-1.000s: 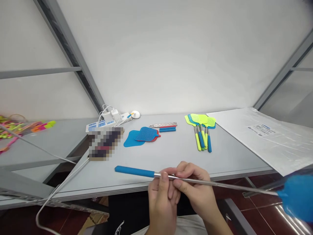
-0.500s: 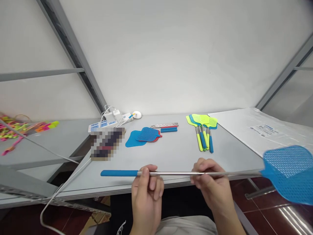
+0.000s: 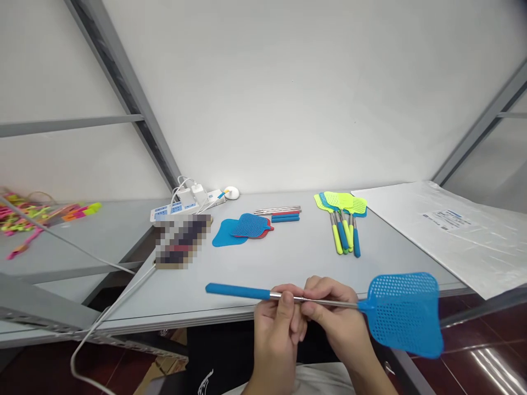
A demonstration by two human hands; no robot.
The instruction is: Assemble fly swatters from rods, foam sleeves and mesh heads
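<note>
A blue fly swatter (image 3: 405,314) with a telescopic metal rod lies crosswise in both hands above the table's front edge. My left hand (image 3: 280,323) pinches the rod just right of the blue grip (image 3: 237,290). My right hand (image 3: 335,312) is closed on the thinner rod section, between my left hand and the perforated head. The two hands nearly touch. Behind them on the table lie assembled yellow and blue fly swatters (image 3: 346,222), loose blue and red swatter heads (image 3: 250,226), and metal rods with blue and red grips (image 3: 284,218).
A power strip (image 3: 177,209) with white plugs stands at the back left, near a round white item (image 3: 231,192). A blurred-out object (image 3: 185,241) lies in front. White packaging (image 3: 436,225) covers the right side. Colourful pieces (image 3: 41,219) lie on the left shelf; a white cable hangs below.
My right hand has moved left towards my left hand, shortening the rod and bringing the swatter head nearer. My left hand and the grip have shifted right.
</note>
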